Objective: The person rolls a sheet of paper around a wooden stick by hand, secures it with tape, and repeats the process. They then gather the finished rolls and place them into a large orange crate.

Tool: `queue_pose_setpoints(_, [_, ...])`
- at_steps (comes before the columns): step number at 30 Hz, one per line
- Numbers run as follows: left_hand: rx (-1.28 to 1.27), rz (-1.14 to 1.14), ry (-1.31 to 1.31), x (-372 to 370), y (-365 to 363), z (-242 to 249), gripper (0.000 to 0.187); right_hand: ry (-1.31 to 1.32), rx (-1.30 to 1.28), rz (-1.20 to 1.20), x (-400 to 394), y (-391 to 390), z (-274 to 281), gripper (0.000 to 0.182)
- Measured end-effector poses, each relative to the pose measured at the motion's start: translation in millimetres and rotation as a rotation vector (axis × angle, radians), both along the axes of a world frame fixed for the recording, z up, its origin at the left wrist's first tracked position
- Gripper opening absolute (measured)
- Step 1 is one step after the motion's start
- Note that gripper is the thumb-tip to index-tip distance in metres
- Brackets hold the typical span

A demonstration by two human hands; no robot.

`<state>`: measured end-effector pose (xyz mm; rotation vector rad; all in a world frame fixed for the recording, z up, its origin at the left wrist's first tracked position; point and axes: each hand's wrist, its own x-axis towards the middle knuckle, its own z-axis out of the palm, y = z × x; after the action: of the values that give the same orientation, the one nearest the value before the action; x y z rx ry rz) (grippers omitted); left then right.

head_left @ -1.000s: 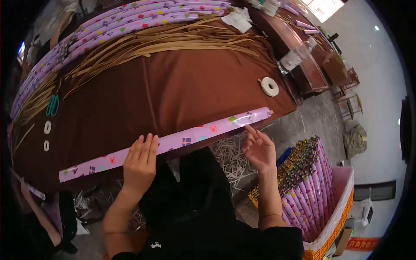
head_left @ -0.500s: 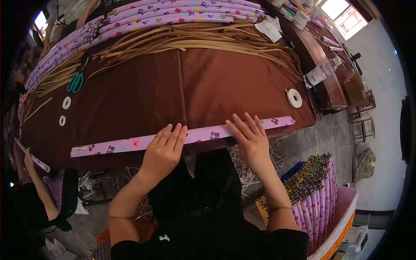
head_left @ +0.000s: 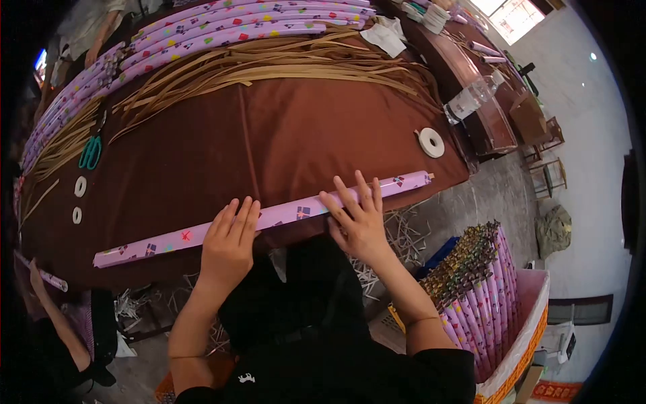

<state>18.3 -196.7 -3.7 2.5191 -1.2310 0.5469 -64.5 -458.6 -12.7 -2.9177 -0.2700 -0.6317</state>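
Observation:
A long stick wrapped in pink patterned paper (head_left: 282,215) lies along the near edge of the brown-covered table (head_left: 303,135). My left hand (head_left: 229,244) rests flat on it left of the middle, fingers together. My right hand (head_left: 356,215) presses on it to the right, fingers spread. Neither hand grips anything; both lie palm-down on the stick.
Tan strips (head_left: 269,64) and finished pink sticks (head_left: 222,23) fill the far side. Green scissors (head_left: 89,152), tape rolls (head_left: 431,142) (head_left: 80,186), a water bottle (head_left: 471,97). A box of pink sticks (head_left: 484,303) stands at my right. Another person's hand (head_left: 33,276) is at left.
My right hand came down from beside the stick's right end onto the stick. Both hands now press flat on it, and it looks thinner and more tightly rolled than before.

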Motion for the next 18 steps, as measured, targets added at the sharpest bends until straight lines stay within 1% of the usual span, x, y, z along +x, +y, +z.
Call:
queue_pose_setpoints(1, [-0.022,0.001,0.0,0.8,-0.6,-4.6,0.04,-0.012,-0.029,0.009,1.4,-2.3,-4.7,0.058])
queue_pose_setpoints(3, [-0.03,-0.012,-0.003,0.7,0.3,-9.2,0.042,-0.009,-0.008,0.029,-0.2,-4.4,-8.1,0.058])
queue_pose_setpoints(5, [-0.031,-0.001,0.018,-0.5,-0.9,-7.0,0.043,-0.004,-0.041,0.033,-1.6,-7.5,-10.8,0.061])
queue_pose_setpoints(7, [0.003,-0.01,0.029,0.6,1.3,-8.0,0.047,-0.008,-0.049,0.038,-1.4,-4.9,-10.5,0.054])
queue_pose_setpoints(9, [0.042,0.0,0.035,1.5,5.2,-4.2,0.05,0.014,-0.065,0.035,-2.2,-3.6,-9.6,0.051])
queue_pose_setpoints(11, [-0.037,-0.035,0.151,-1.6,4.5,4.7,0.061,0.038,-0.079,0.035,-3.2,-3.5,-6.2,0.051])
queue_pose_setpoints(12, [-0.016,-0.016,0.179,-3.1,4.8,2.5,0.07,0.036,-0.071,0.048,-3.5,-2.8,-5.0,0.051])
queue_pose_setpoints(16, [0.038,0.08,0.168,-4.7,-6.1,4.8,0.067,0.077,-0.093,0.043,-4.6,-2.6,-2.5,0.055])
queue_pose_setpoints(18, [0.041,0.223,0.163,-5.8,-16.0,3.3,0.064,0.072,-0.082,0.055,-3.7,-2.6,-0.5,0.058])
